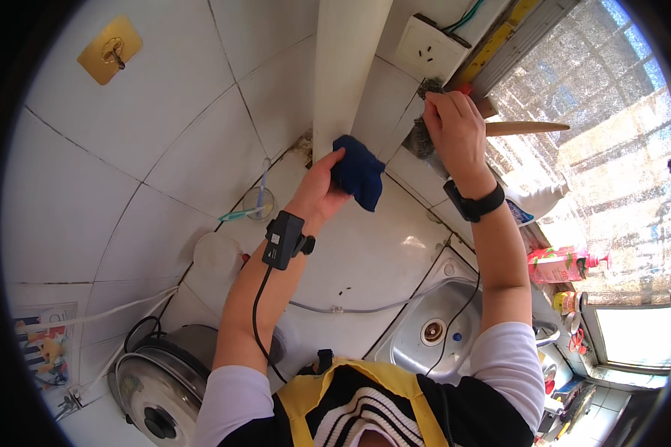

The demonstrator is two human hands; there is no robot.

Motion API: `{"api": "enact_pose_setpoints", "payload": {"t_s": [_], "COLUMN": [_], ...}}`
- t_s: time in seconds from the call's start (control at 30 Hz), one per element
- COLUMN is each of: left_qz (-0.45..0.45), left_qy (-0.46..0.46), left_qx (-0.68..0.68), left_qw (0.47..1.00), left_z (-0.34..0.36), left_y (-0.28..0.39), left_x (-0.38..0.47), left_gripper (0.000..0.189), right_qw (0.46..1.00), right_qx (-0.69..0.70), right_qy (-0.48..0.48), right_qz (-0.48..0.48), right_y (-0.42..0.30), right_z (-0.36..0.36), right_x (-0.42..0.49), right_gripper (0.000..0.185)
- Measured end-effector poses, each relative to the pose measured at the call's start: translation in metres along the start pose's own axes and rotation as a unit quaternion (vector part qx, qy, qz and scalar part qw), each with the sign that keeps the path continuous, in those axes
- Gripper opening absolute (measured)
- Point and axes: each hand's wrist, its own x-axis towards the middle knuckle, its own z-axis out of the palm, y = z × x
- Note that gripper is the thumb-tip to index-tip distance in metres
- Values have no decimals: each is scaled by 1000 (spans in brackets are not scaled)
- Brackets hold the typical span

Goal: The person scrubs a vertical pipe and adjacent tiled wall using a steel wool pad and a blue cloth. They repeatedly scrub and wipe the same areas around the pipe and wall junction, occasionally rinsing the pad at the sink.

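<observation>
A crumpled dark blue cloth is in my left hand, with the thumb over its edge, in front of the white pipe in the corner. My right hand is raised to the window ledge, its fingers curled onto grey steel wool. Some of that steel wool shows above and below the fingertips; the hand covers the rest. From behind this hand a wooden handle juts to the right; its other end is hidden. Both wrists wear black straps, the left one with a black device.
Beneath my arms lies a white counter, crossed by a grey hose. A steel sink is at lower right. A glass with toothbrushes stands left; a lidded pot sits lower left. Bottles, including a pink one, line the window ledge.
</observation>
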Motion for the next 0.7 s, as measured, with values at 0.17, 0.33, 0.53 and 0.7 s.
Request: {"api": "enact_pose_setpoints", "payload": {"t_s": [0.17,0.33,0.53,0.7], "left_qz": [36,109,91,266], "left_qy": [-65,-113,-201,-150], "left_qx": [20,81,32,118], "left_qw": [997,984,975,945], "left_z": [26,65,95,120], "left_y": [12,16,3,1], "left_x": [-6,-7,-7,-2], "left_gripper": [28,36,37,34], "right_qw": [960,856,932,901], "right_qx": [77,432,317,357], "right_qy": [-239,-98,-63,-61], "right_qz": [127,267,167,238], "right_y": [-14,-37,-47,-40], "right_z": [7,2,-12,-29], "right_x": [-43,-46,-4,-18], "right_gripper": [12,57,71,73]}}
